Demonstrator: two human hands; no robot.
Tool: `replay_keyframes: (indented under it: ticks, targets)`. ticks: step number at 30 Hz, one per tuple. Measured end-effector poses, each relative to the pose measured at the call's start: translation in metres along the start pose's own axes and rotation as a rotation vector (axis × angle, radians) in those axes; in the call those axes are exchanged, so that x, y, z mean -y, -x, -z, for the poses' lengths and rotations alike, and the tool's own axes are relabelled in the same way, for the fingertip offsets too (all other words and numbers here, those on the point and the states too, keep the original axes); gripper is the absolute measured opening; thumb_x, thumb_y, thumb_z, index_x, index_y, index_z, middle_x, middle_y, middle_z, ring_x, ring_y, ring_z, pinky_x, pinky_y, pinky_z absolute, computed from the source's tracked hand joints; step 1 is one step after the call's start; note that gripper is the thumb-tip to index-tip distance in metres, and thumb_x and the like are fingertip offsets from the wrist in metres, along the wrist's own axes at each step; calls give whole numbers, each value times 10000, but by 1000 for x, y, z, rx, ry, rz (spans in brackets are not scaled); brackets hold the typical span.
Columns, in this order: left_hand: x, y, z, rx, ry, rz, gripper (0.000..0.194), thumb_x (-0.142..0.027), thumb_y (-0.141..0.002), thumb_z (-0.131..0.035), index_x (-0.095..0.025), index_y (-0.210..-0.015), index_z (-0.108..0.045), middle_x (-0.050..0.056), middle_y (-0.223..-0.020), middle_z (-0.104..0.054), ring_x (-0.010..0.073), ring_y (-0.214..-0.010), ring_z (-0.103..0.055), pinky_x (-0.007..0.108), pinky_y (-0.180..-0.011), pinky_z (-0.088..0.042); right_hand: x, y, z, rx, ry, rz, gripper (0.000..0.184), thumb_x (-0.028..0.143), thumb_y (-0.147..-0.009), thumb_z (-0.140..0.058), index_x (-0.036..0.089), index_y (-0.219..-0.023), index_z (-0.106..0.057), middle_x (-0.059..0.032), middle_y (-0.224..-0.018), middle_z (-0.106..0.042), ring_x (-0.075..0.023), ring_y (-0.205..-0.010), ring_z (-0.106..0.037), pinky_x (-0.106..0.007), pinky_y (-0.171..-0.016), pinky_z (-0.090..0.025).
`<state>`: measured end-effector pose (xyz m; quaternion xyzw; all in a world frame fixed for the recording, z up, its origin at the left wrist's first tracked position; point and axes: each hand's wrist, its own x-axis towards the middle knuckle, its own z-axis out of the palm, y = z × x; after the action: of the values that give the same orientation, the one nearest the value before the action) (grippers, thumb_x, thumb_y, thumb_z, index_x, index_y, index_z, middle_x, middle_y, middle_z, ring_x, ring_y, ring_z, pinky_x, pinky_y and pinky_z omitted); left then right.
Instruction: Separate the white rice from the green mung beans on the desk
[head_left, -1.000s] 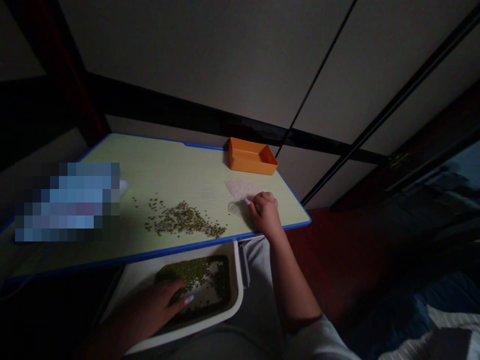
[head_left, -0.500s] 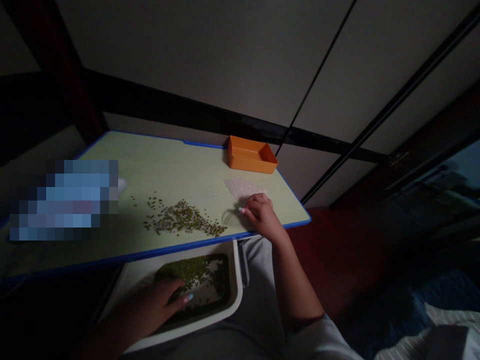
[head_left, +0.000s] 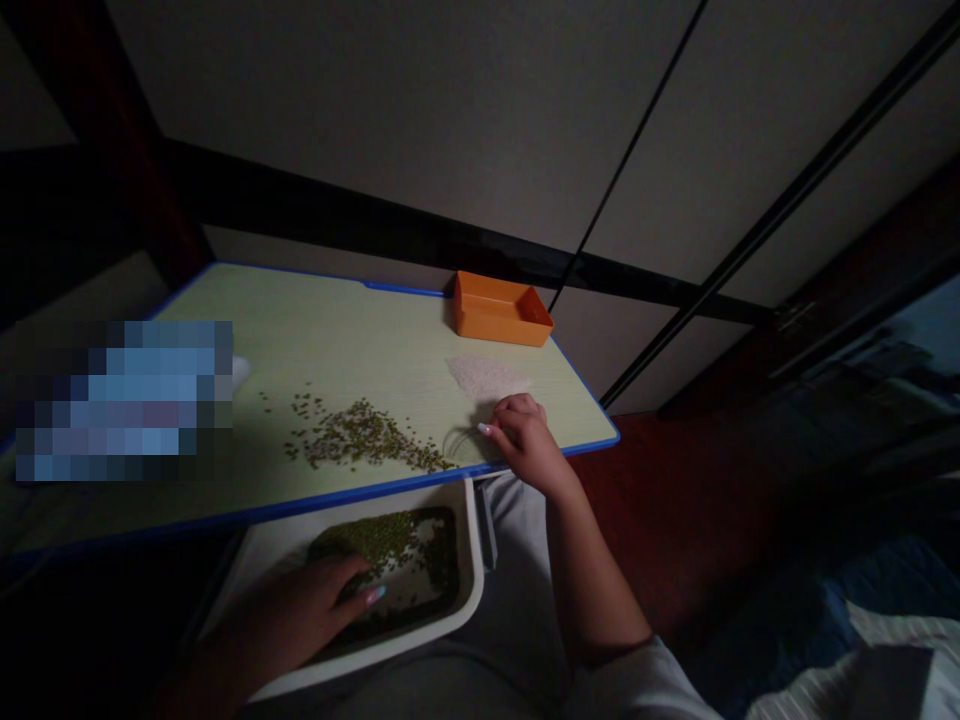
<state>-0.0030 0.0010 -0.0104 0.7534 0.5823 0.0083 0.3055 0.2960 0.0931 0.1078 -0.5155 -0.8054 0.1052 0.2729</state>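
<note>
As the left hand (head_left: pixel 319 605) is resting inside the white tub (head_left: pixel 478 565) closest to the body, its thumb is standing apart from the bent forefinger, leaving the grip partly open with nothing visibly pinched; whether the hidden fingers are holding anything, I cannot tell. Around those fingertips, a bank of green beans (head_left: pixel 375 537) is filling the tub's far side and thinning toward its right end. Just beyond the rim, the tabletop (head_left: pixel 322 325) is carrying a spread of loose beans (head_left: pixel 367 432) by its blue edge, pale bits mixing among them. Right of that spread, the right hand (head_left: pixel 525 435) is hanging low with fingers curling under, seemingly pinching a thin curved strip (head_left: pixel 447 438) between thumb and fingers. With pieces this small and apt to roll, a light pinch and short, low movements would be working best, I judge, since a quick flick could be sending beans over the edge or into the pale grains (head_left: pixel 480 375) lying just past that hand. Farther back, an orange box (head_left: pixel 501 322) is standing near the far right corner, before dark-banded panels (head_left: pixel 465 130).
</note>
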Motion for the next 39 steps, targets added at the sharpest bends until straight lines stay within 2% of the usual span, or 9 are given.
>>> replay_keyframes:
  ticks: [5,11,19,29,39]
  targets:
    - [-1,-1,1,41,-17,3,424,-523,-900,-506,-307,-1163,-759,72,-1220,-804,271,-1144,-733,349,-996,-540,-1,0,2,1,-7,5,205,224,-963,-664,207,-760,-644,-65,-968,-668,-247,-1030,-554,-409,-928,-370]
    - [-6,-2,5,85,-44,11,500,-504,-894,-457,-258,-1231,-732,120,-1275,-781,323,-1206,-709,454,-1072,-514,1,0,1,11,-24,25,204,231,-967,-658,213,-764,-642,-61,-967,-668,-244,-1025,-557,-407,-933,-383]
    - [-4,0,3,79,-24,1,532,-516,-882,-444,-244,-1238,-730,133,-1291,-771,350,-1211,-705,494,-1081,-522,1,2,3,21,-58,55,213,240,-975,-646,213,-763,-639,-60,-977,-669,-234,-1031,-574,-397,-942,-405]
    - [-7,1,6,86,-23,16,534,-498,-868,-445,-244,-1247,-724,125,-1317,-765,331,-1234,-695,483,-1102,-507,-1,-6,0,-17,-26,13,202,241,-971,-650,216,-771,-639,-62,-963,-677,-243,-1019,-562,-408,-939,-388]
    - [-6,2,5,82,-7,18,487,-505,-879,-477,-274,-1218,-740,99,-1278,-783,297,-1197,-711,416,-1068,-524,6,-11,-1,-28,-46,30,222,251,-984,-626,220,-764,-638,-63,-950,-672,-243,-1017,-563,-408,-947,-388]
